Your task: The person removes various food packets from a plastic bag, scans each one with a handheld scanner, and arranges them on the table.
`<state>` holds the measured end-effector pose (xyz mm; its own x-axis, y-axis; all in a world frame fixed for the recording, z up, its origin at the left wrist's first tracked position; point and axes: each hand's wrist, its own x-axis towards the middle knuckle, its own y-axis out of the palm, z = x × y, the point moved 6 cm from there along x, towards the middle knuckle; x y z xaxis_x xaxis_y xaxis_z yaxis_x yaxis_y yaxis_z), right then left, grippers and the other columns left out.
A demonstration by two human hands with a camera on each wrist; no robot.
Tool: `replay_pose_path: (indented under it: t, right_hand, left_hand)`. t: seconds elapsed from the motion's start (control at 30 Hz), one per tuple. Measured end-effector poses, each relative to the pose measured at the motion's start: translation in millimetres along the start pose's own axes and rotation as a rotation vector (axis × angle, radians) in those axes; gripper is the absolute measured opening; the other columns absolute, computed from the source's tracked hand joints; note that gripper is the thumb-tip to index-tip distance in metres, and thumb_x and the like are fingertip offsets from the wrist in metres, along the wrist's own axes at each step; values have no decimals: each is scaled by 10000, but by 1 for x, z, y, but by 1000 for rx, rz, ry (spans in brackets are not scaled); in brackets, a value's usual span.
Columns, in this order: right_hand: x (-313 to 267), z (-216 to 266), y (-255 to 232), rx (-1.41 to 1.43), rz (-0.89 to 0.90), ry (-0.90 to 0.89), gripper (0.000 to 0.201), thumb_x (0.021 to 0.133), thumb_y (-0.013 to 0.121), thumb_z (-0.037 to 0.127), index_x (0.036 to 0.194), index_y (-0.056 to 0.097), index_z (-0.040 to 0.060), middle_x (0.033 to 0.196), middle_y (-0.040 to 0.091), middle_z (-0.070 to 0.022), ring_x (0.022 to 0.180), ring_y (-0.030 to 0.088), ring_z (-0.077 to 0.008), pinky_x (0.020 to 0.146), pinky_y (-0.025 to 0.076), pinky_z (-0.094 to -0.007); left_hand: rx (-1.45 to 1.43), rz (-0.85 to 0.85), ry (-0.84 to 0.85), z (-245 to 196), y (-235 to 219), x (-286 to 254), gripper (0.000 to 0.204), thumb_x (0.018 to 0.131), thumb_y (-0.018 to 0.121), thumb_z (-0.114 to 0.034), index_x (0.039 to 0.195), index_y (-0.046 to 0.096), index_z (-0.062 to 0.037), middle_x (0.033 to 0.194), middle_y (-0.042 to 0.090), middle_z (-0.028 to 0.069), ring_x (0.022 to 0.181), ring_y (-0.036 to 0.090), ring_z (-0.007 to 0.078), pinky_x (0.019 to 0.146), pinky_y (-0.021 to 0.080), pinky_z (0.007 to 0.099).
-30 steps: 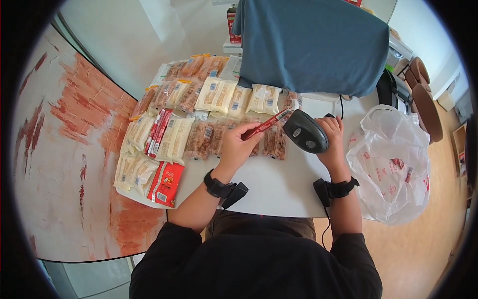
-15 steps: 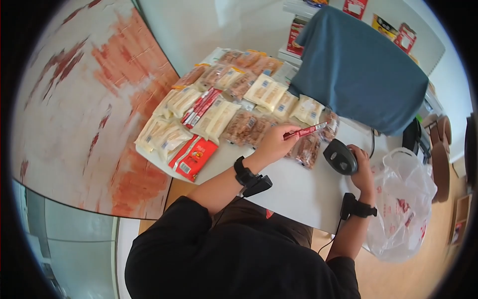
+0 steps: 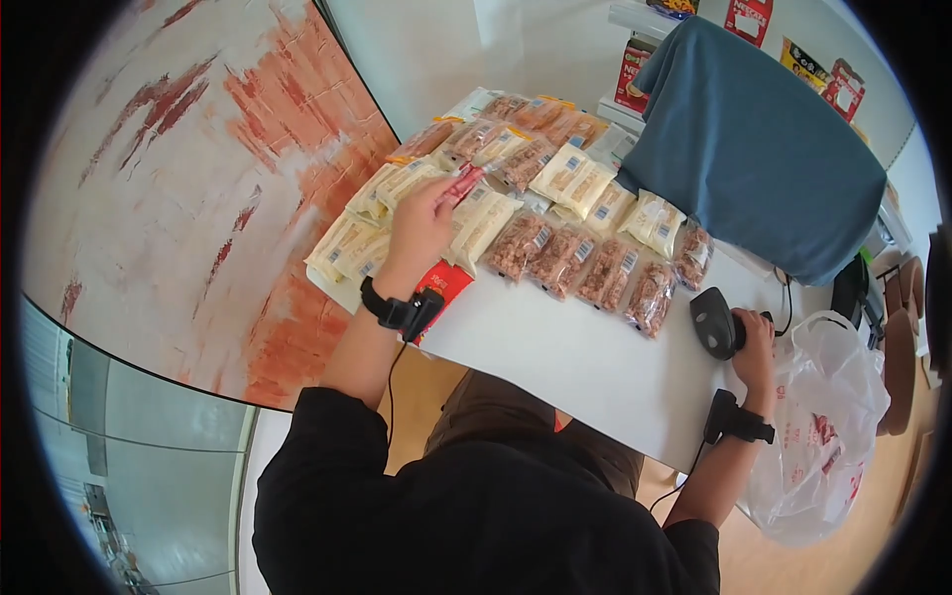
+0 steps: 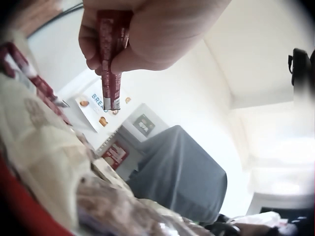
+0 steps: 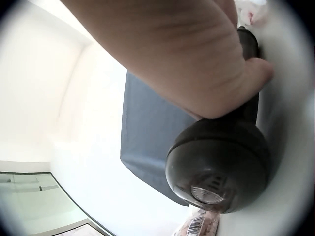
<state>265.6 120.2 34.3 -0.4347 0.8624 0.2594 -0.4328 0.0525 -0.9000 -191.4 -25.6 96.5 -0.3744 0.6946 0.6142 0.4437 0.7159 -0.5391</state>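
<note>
My left hand (image 3: 418,236) pinches a slim red stick packet (image 4: 112,61) between thumb and fingers, over the left part of the rows of packaged food. Below it in the left wrist view lie more red stick packets (image 4: 34,81) beside a cream-coloured packet (image 4: 42,147). The right hand (image 3: 756,349) grips the handle of a black barcode scanner (image 3: 712,322) low at the table's right side. In the right wrist view the thumb lies along the scanner's neck, and its rounded head (image 5: 216,167) faces the camera.
Clear bags of brown crumbly food (image 3: 605,273) lie in a row on the white table (image 3: 555,342). A red packet (image 3: 444,288) is near the front left edge. A blue-grey cloth (image 3: 759,149) covers a bulky object behind. At right sits a white plastic bag (image 3: 818,436).
The left hand has carried the red stick packet from beside the scanner leftward over the cream packets. My right hand has lowered the scanner toward the table's right side. The head view has turned.
</note>
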Motion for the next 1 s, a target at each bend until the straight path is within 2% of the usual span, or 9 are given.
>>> replay_pose_path:
  t: [0.17, 0.27, 0.4, 0.47, 0.57, 0.63, 0.73, 0.87, 1.0]
  right_hand:
    - [0, -4, 2, -18, 12, 11, 445, 645, 506, -101, 1046, 579, 76, 991, 583, -90, 1063, 476, -310, 1036, 243, -443]
    - [1, -4, 3, -7, 22, 10, 453, 645, 508, -101, 1056, 577, 77, 998, 582, -91, 1063, 477, -313, 1037, 243, -445]
    - [1, -6, 4, -17, 42, 15, 443, 656, 504, -88, 1060, 578, 77, 1005, 579, -95, 1062, 477, -321, 1034, 247, -443]
    - [2, -8, 5, -28, 42, 2, 432, 660, 514, -67, 1060, 580, 82, 1005, 578, -96, 1063, 478, -322, 1030, 252, -445]
    - [1, -7, 4, -39, 23, -6, 425, 659, 531, -39, 1060, 584, 89, 1001, 579, -100, 1058, 482, -325, 1018, 264, -446]
    - [2, -6, 4, -48, 11, -5, 423, 656, 542, -24, 1060, 586, 92, 1000, 581, -103, 1050, 486, -326, 1006, 277, -445]
    - [2, -7, 6, -81, 30, -22, 425, 651, 549, -15, 1060, 589, 93, 1007, 584, -108, 1038, 493, -327, 981, 298, -441]
    - [16, -25, 11, -90, 10, -77, 448, 635, 547, -34, 1062, 592, 95, 1016, 588, -111, 1046, 497, -326, 963, 312, -444]
    - [5, -21, 10, -93, -32, -58, 455, 626, 531, -58, 1047, 605, 100, 1010, 598, -108, 1048, 499, -331, 958, 321, -441]
  left_hand:
    - [282, 24, 47, 31, -7, 13, 246, 805, 545, -49, 1038, 615, -10, 996, 607, 177, 909, 573, 354, 796, 464, 398]
    - [427, 117, 3, 38, 1, 15, 254, 812, 542, -62, 1054, 609, -19, 988, 605, 170, 912, 572, 341, 790, 463, 406]
    - [454, 153, 63, 30, 7, 19, 241, 817, 564, -110, 1040, 611, -33, 971, 603, 159, 899, 573, 331, 774, 466, 407]
    - [472, 124, 160, -12, 0, 18, 226, 816, 581, -140, 1018, 619, -44, 946, 612, 142, 877, 579, 322, 748, 473, 406]
    - [381, 257, 171, -89, -1, 13, 216, 802, 610, -177, 987, 634, -68, 889, 623, 103, 827, 589, 308, 698, 480, 396]
    - [291, 256, 383, -162, -7, 4, 233, 785, 655, -173, 964, 649, -24, 860, 640, 128, 777, 611, 284, 696, 478, 346]
    - [142, 344, 644, -250, -17, -15, 214, 729, 702, -120, 918, 652, -32, 855, 644, 115, 745, 618, 268, 633, 486, 319]
    - [-76, 480, 955, -315, -22, -54, 188, 738, 692, -119, 894, 635, -32, 838, 636, 109, 716, 602, 254, 613, 472, 310]
    - [-221, 602, 1128, -338, -12, -76, 164, 746, 683, -118, 870, 619, -32, 821, 627, 103, 687, 586, 240, 593, 458, 301]
